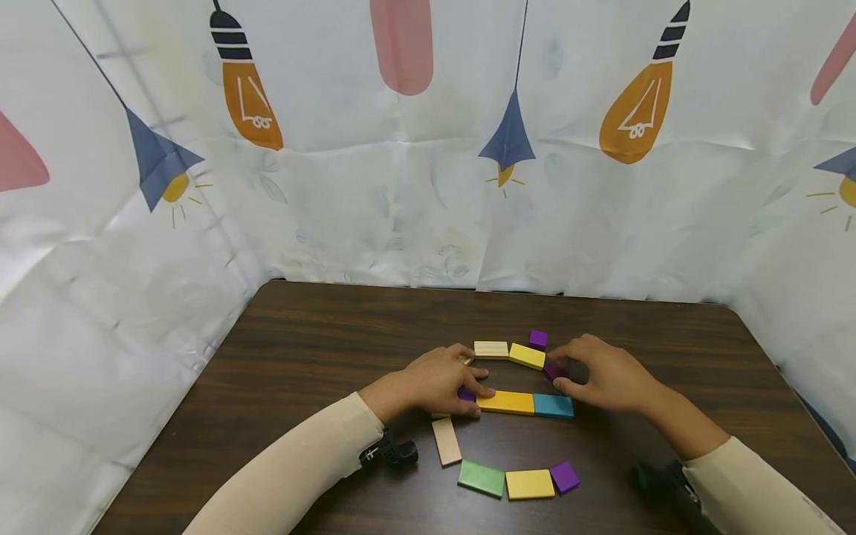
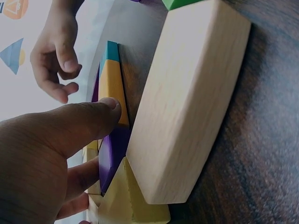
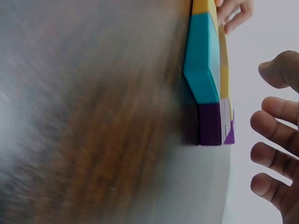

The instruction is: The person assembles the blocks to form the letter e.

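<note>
In the head view my left hand [image 1: 438, 380] reaches over the left end of the middle row. Its thumb lies on the near face of an orange block [image 2: 113, 86], with the index finger on the far side. Partly under this hand is a purple block [image 2: 114, 151]. Joined to the orange block's right end is a blue block [image 1: 553, 406]. My right hand [image 1: 605, 374] hovers beside a purple block [image 1: 552, 368] at the upper row's right end, thumb and fingers apart. In the right wrist view the fingers [image 3: 271, 128] are spread with nothing between them.
Behind stand a pale wood block [image 1: 491, 350], a yellow block [image 1: 527, 356] and another purple block [image 1: 538, 339]. Nearer lie a wood block [image 1: 446, 442], a green block [image 1: 481, 478], a yellow block [image 1: 530, 484] and a purple block [image 1: 565, 477]. A patterned cloth [image 1: 401, 215] borders the table [image 1: 334, 319].
</note>
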Tool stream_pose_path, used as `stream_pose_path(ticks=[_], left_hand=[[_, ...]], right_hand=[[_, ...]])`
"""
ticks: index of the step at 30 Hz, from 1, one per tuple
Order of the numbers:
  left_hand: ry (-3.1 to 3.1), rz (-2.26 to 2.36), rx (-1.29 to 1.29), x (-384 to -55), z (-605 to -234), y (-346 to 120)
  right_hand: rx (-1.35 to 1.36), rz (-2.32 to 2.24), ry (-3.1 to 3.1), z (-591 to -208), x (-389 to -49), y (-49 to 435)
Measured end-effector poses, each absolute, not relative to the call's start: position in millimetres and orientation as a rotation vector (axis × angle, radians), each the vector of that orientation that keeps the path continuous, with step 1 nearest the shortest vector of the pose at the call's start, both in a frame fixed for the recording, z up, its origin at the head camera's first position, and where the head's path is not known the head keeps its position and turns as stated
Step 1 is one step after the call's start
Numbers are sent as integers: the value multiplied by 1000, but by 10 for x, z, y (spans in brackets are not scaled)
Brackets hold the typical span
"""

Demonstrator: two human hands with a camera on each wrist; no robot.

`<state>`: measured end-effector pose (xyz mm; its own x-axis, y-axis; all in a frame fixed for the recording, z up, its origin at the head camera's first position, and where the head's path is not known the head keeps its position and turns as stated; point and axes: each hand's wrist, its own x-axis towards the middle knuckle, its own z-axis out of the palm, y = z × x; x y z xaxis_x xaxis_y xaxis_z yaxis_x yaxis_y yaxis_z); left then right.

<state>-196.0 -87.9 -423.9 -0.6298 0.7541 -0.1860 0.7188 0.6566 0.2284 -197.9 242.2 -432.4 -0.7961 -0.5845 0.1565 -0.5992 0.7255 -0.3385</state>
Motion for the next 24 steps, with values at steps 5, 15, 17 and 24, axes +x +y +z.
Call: stream_pose_path(ticks=[5,15,17,24], left_hand=[[2610,194,1188,-1958,-4235,-884],[2614,195,1194,-1956,-4237,-892],[2614,197,1195,-1956,-4238,-894],[2614,197,1202,-1963,-4239,-897]], right_hand=[[935,576,-2896,-4337,-2115,2423],[872,567,-2938,-4359,-2343,2391],[852,564,-2960,-4369,-2386,2375],[826,564,-2993,-4416,-2528,2327]])
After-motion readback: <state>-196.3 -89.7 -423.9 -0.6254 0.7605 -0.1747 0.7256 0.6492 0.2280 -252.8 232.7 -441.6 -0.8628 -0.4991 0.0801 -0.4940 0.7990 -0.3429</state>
